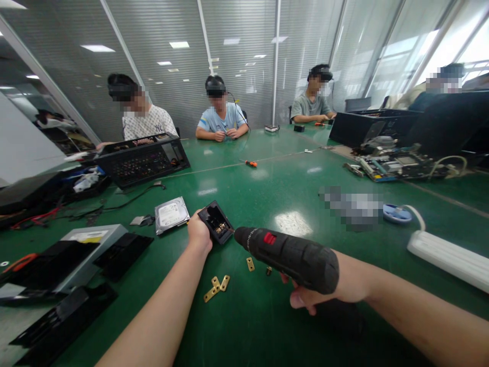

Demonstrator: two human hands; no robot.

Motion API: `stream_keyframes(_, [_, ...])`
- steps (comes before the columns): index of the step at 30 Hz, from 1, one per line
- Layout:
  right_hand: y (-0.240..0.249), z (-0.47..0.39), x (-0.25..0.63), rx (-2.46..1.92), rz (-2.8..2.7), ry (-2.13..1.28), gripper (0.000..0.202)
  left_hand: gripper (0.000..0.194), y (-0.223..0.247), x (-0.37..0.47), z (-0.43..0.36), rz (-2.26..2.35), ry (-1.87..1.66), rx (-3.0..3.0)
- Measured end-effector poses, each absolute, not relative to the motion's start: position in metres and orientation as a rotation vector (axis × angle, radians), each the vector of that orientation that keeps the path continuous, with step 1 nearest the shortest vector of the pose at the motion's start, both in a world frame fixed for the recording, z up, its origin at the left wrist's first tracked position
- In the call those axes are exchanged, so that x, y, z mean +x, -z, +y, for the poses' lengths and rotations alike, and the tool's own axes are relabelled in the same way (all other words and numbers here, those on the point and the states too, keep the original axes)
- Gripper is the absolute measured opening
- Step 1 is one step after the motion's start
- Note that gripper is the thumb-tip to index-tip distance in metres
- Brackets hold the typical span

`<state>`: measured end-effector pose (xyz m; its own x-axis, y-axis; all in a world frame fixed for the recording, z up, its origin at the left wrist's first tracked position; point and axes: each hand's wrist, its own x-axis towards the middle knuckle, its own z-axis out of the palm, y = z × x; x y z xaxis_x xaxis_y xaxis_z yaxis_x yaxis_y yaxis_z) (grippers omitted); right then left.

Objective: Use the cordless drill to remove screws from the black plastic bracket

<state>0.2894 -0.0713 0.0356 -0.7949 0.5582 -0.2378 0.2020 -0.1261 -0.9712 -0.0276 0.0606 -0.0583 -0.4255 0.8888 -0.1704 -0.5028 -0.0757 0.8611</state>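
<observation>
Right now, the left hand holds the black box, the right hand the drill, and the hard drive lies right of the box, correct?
No: the head view shows the hard drive left of the black box. The left hand does hold it, the right hand the drill.

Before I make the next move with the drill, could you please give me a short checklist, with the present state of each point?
1. Left hand grips the black box: ok.
2. Right hand holds the drill: ok.
3. Drill tip touches a screw: cannot tell, too small.
4. Loose brass plates out of the box: ok, on the table.
5. Hard drive away from the drill: ok.
</observation>
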Motion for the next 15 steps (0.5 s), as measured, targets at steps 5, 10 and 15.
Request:
stream_keyframes(5, [-0.0345, -0.0702, 0.2883, -0.81, -1.9, -2.009, 0.057, 0.034, 0.0576, -0.026, 0.0594, 1.16, -1.753, 0.526])
stream_keyframes(10, [-0.0336, -0.0707, 0.2902, -0.82, -1.924, -2.007, 0.057, 0.035, 0.0572, -0.0274, 0.0589, 1.147, -1.709, 0.513])
stream_keyframes(15, [-0.0294, -0.069, 0.2916, -0.822, -1.861, -2.054, 0.075, 0.031, 0.0561, -0.027, 0.0595, 1.128, -1.699, 0.457])
